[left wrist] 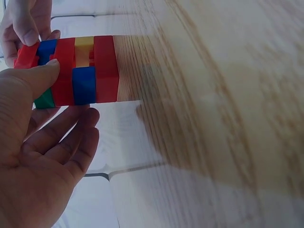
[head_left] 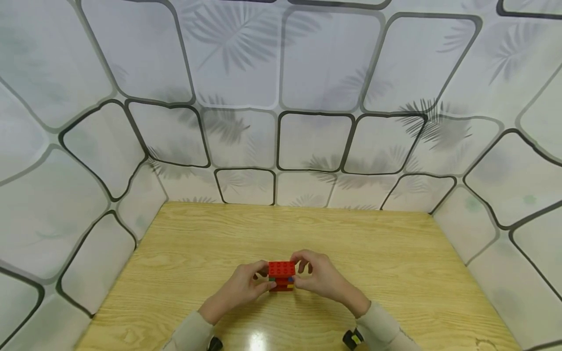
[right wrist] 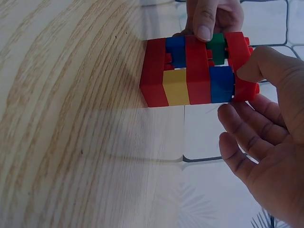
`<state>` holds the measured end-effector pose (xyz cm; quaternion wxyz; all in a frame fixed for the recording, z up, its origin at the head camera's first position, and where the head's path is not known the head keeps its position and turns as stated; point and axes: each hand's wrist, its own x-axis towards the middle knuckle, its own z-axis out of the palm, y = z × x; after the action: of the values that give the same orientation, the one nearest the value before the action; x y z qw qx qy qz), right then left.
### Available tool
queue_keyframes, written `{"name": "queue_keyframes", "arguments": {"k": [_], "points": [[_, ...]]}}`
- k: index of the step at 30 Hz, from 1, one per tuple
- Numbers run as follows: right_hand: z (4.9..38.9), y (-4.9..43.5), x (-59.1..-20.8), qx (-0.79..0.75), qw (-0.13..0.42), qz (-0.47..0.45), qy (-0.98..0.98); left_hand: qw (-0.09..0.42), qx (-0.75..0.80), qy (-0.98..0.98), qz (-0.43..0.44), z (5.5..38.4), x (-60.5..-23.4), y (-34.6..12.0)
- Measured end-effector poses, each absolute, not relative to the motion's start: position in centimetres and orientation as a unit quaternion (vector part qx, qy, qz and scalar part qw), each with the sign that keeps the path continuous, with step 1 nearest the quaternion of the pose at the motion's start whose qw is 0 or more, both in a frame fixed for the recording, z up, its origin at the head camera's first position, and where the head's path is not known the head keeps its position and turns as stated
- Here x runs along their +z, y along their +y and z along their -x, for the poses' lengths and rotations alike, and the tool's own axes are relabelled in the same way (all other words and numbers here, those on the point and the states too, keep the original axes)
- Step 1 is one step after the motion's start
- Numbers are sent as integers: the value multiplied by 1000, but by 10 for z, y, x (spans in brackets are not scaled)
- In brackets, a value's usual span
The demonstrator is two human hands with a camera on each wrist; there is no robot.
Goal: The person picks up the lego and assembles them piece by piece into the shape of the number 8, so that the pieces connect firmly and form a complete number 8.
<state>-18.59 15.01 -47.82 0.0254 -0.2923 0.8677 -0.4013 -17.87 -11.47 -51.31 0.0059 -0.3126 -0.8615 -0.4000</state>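
A small stack of toy building bricks stands on the wooden table between the two hands. Its top is a studded red brick (head_left: 281, 269), with a middle red brick (right wrist: 197, 80) and a bottom red brick (right wrist: 156, 80) below. A green brick (right wrist: 217, 47) and a blue brick (right wrist: 221, 84) sit under the top one; a yellow brick (right wrist: 175, 88) and another blue brick (left wrist: 84, 85) fill the lower layer. My left hand (head_left: 241, 285) grips the stack's left side, thumb in front. With its thumb on the top brick's front, my right hand (head_left: 322, 276) pinches that brick's right end.
The wood-grain table (head_left: 197, 234) spreads around the stack. A patterned cloth wall (head_left: 246, 141) encloses its back and both sides. Dark wrist devices show by both sleeves, one (head_left: 352, 338) at the right cuff.
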Motion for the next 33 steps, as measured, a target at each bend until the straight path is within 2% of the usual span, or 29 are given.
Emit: {"name": "queue_keyframes", "arguments": {"k": [10,33], "points": [[188,151,-478,-395,27,299,868,-3,-425,-861,281,178,-511,-114],[190,151,-479,-396,33,299,868,25,-436,-844,310,180,-506,-113]]}}
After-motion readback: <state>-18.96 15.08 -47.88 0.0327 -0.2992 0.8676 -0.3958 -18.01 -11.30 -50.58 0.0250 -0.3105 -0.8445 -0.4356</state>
